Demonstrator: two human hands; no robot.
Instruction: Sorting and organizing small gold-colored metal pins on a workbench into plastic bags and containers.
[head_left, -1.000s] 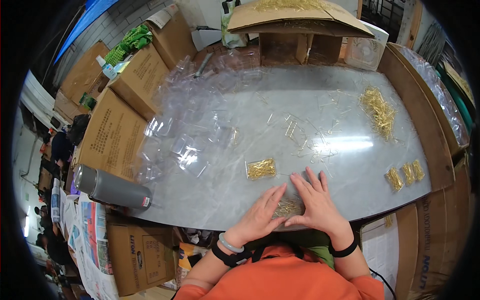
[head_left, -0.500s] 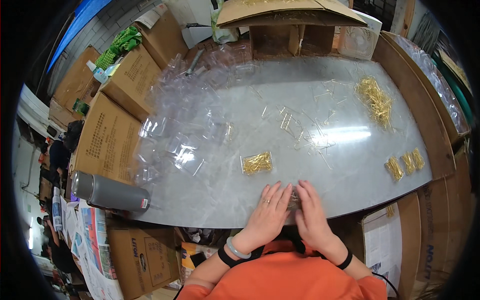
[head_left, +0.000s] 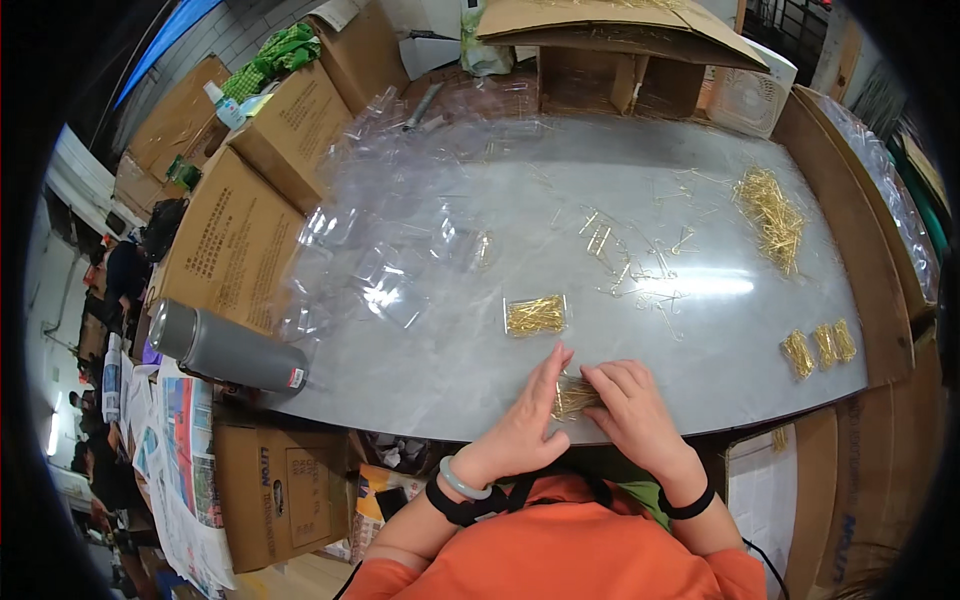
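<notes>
Grey tabletop [head_left: 420, 380] fills the middle. At its near edge, the person's straight-fingered left hand [head_left: 522, 418] and bent right hand [head_left: 637, 415] flank gold wire pieces [head_left: 572, 398], apparently to line them up; whether the right grips cannot be told. Just beyond, a clear box [head_left: 505, 316] holds similar pieces.

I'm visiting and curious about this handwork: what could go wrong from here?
The gold wire bundle between the left hand and right hand might splay if either slips. It sits near the edge of the table, so pieces could drop off. Another gold bundle just beyond the hands might get nudged.
</notes>
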